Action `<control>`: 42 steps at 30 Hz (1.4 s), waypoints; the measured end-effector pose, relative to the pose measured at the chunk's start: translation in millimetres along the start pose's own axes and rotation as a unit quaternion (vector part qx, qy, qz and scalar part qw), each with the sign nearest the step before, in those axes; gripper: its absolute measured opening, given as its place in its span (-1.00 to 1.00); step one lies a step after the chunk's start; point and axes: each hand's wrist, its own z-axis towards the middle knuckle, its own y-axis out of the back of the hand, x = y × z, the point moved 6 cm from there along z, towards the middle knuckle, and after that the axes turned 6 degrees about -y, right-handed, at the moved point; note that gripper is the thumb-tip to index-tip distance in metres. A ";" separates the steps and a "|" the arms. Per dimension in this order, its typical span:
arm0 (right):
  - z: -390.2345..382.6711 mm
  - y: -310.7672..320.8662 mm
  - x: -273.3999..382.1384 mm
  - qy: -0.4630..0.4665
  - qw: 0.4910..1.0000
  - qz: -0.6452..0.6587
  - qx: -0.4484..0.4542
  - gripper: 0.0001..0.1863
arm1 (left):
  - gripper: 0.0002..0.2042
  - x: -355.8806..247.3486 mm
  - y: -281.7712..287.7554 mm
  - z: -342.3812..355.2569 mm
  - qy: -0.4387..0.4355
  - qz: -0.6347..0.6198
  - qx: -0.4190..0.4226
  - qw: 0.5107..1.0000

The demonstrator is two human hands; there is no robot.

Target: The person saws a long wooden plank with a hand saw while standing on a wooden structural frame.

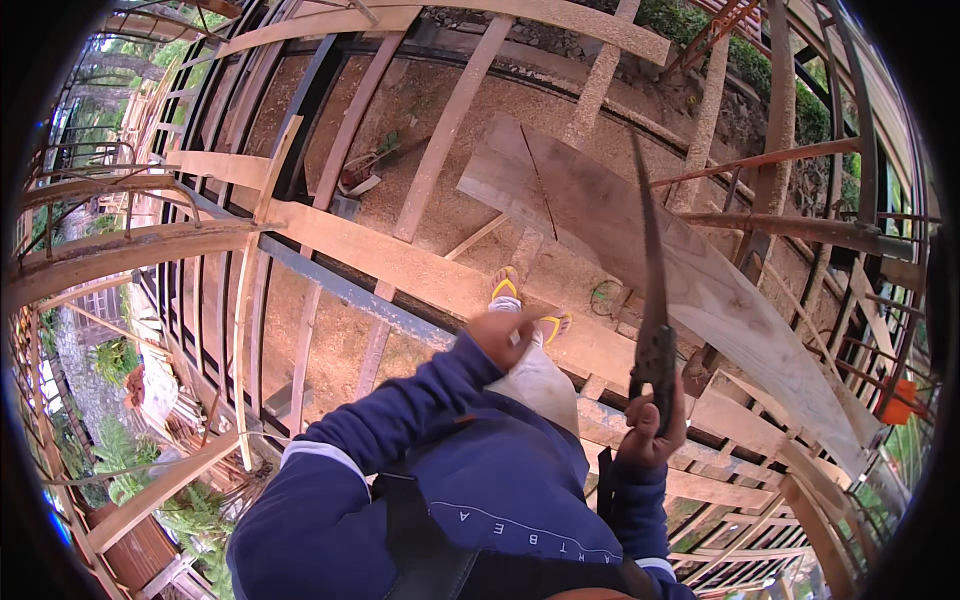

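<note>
My right hand [660, 430] is closed around the dark handle of a handsaw [653, 290]. Its long narrow blade points up and away from me. My left hand [503, 338] is in front of my body, above my legs, with its fingers curled in; whether anything is in them is hidden. Beyond the saw, a wide wooden board [600, 215] lies slanting across the frame, from the middle down to the right. A dark thin line crosses its far left part.
I stand in yellow flip-flops [506, 286] on a wooden beam [450, 280] amid open framing. Bare earth [400, 180] shows between the joists. Dark metal bars [800, 235] and an orange container [897, 400] are at the right. Poles and beams [130, 250] cross at the left.
</note>
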 end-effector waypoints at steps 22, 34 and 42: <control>22.3 -86.6 -56.9 -0.031 0.985 0.033 0.168 -0.38 | -0.29 140.3 102.3 197.2 0.222 0.168 -0.169 0.946; 34.1 -107.9 -63.7 0.035 0.990 0.067 0.119 -0.47 | -0.35 104.8 115.2 175.2 0.267 0.111 -0.194 0.937; 24.4 -109.9 -78.7 0.085 0.991 0.021 0.102 -0.49 | -0.34 103.6 113.2 174.0 0.273 0.137 -0.208 0.929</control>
